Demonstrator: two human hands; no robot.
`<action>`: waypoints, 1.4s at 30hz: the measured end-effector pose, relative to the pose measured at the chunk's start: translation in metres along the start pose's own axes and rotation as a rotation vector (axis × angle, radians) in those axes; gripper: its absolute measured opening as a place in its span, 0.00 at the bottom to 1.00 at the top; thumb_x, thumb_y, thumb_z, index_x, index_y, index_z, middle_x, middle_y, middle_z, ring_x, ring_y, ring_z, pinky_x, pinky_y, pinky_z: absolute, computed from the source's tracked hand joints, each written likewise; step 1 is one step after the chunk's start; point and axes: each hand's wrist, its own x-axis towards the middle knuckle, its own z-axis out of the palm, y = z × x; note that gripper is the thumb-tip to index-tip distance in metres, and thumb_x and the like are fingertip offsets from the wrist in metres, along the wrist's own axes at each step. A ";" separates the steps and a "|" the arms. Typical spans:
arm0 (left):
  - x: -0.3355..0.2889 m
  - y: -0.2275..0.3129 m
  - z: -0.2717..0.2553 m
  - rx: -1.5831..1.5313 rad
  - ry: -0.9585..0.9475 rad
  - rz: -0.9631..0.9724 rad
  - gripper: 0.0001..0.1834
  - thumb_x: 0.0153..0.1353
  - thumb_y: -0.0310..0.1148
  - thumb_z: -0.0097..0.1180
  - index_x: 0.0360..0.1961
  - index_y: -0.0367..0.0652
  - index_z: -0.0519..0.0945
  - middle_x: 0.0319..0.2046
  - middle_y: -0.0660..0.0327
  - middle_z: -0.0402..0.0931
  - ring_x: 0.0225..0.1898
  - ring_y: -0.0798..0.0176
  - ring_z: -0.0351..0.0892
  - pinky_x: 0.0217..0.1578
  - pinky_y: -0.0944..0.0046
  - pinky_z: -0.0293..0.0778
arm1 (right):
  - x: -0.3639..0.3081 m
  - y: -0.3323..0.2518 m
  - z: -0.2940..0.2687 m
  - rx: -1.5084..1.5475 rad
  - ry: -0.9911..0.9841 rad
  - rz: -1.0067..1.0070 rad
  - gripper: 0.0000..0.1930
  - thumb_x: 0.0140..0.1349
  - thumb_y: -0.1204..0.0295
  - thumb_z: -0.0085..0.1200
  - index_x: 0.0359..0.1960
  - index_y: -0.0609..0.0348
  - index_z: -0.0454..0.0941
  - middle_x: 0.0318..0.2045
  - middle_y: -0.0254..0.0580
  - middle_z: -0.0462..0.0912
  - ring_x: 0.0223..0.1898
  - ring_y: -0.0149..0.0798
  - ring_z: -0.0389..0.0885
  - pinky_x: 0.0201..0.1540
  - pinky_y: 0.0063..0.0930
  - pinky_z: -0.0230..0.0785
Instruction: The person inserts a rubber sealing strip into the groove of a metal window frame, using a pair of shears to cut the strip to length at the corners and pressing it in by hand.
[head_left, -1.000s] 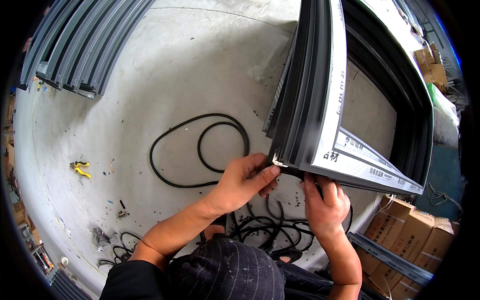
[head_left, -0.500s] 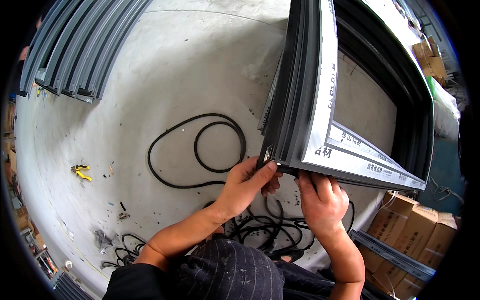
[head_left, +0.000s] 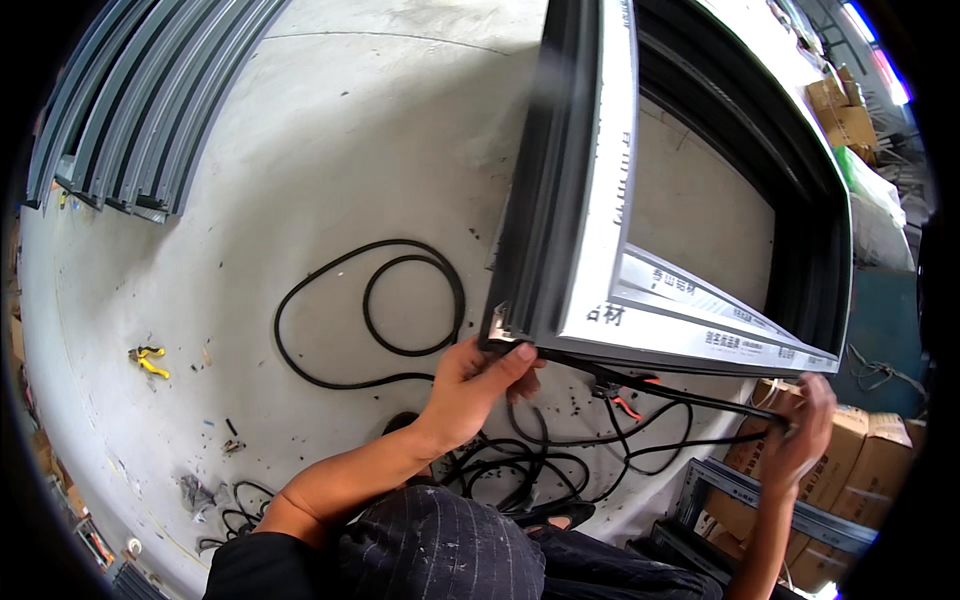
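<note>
A dark metal window frame (head_left: 553, 200) with white printed film on its face stands in front of me, its near left corner closest to my body. My left hand (head_left: 468, 395) is closed at that corner, thumb and fingers pinching a black rubber strip (head_left: 680, 391) against the lower edge. The strip stretches along the underside of the near frame bar to the right. Its other stretch is in my right hand (head_left: 800, 430), whose fingers close round it near the right corner, slightly blurred. More of the strip hangs from there and lies in tangled loops (head_left: 530, 470) on the floor.
Red-handled cutters (head_left: 627, 407) lie beneath the near bar. Yellow-handled pliers (head_left: 150, 362) are on the floor at left. Long grey profiles (head_left: 150, 110) are stacked at upper left. Cardboard boxes (head_left: 840, 450) and a metal profile (head_left: 780, 505) stand at lower right.
My right hand has moved right from the middle of the near bar, drawing a length of strip out. My left hand stays at the corner. The cutters have come into view.
</note>
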 end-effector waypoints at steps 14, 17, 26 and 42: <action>0.066 0.096 -0.078 0.321 0.171 0.240 0.16 0.67 0.42 0.53 0.35 0.36 0.77 0.26 0.59 0.78 0.27 0.66 0.75 0.32 0.65 0.71 | 0.076 -0.006 0.086 0.469 -0.138 0.291 0.10 0.62 0.73 0.53 0.39 0.70 0.78 0.33 0.54 0.80 0.34 0.48 0.79 0.41 0.32 0.69; 0.116 0.162 -0.100 0.212 0.177 0.378 0.16 0.69 0.44 0.49 0.38 0.41 0.76 0.29 0.62 0.78 0.33 0.66 0.77 0.34 0.66 0.70 | 0.115 -0.065 0.081 0.557 -0.092 0.249 0.13 0.59 0.74 0.54 0.45 0.66 0.78 0.34 0.53 0.80 0.37 0.49 0.80 0.43 0.33 0.69; 0.189 0.228 -0.121 0.246 0.260 0.380 0.16 0.67 0.42 0.53 0.38 0.37 0.75 0.28 0.58 0.79 0.33 0.63 0.79 0.35 0.66 0.75 | 0.104 -0.096 0.043 0.283 -0.027 -0.065 0.30 0.40 0.87 0.49 0.53 0.63 0.75 0.49 0.51 0.75 0.51 0.55 0.73 0.57 0.45 0.64; 0.180 0.218 -0.102 0.198 0.317 0.261 0.15 0.62 0.40 0.60 0.40 0.38 0.75 0.32 0.59 0.79 0.32 0.64 0.78 0.34 0.65 0.76 | -0.083 0.068 0.051 0.563 -0.129 0.081 0.19 0.63 0.70 0.48 0.54 0.66 0.68 0.48 0.59 0.75 0.50 0.58 0.74 0.56 0.47 0.63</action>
